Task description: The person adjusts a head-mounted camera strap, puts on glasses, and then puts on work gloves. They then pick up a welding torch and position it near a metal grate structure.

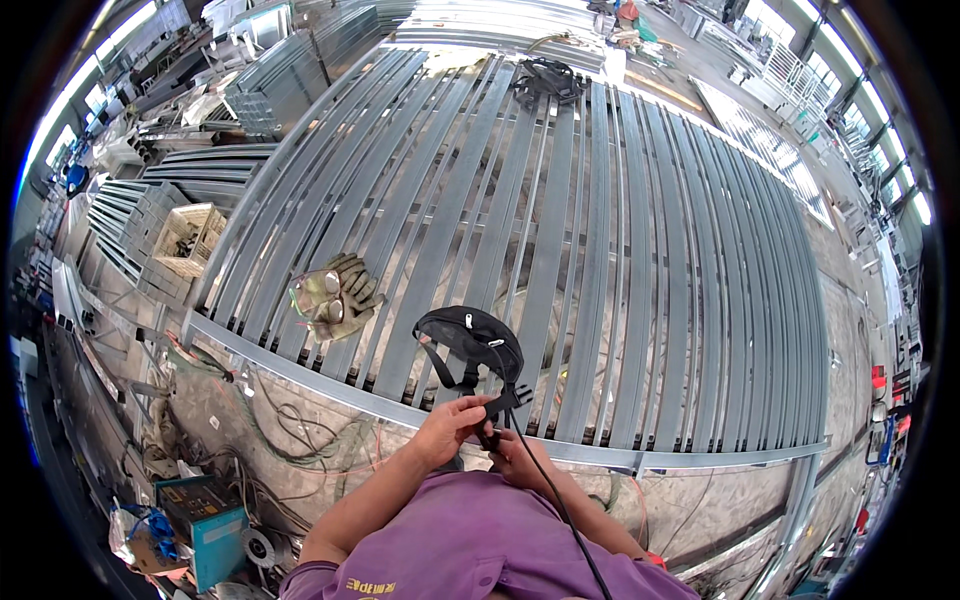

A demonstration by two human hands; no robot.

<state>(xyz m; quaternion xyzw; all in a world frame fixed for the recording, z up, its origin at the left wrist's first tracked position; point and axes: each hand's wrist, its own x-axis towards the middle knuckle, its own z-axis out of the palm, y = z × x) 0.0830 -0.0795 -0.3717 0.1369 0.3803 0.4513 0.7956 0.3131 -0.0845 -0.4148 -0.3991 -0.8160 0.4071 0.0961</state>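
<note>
A black waist bag [470, 335] with two zips lies near the front edge of the metal rack, its straps hanging toward me. My left hand [455, 428] is closed on the strap, just beside its black plastic buckle [513, 398], whose prongs point right. Lower and to the right, my right hand [517, 462] is closed around a lower piece of the black strap; its fingers are partly hidden. A black cable [560, 500] runs from beside the buckle down across my purple shirt. Work gloves [350, 290] and safety goggles [322, 290] rest on the slats to the left.
Long grey metal profiles [540, 330] lie in rows on the rack, with gaps between them. Another black strapped bundle [548, 82] sits at its far end. A crate [190, 238] stands left. Cables [300, 430] and a teal machine [205, 530] are on the floor, lower left.
</note>
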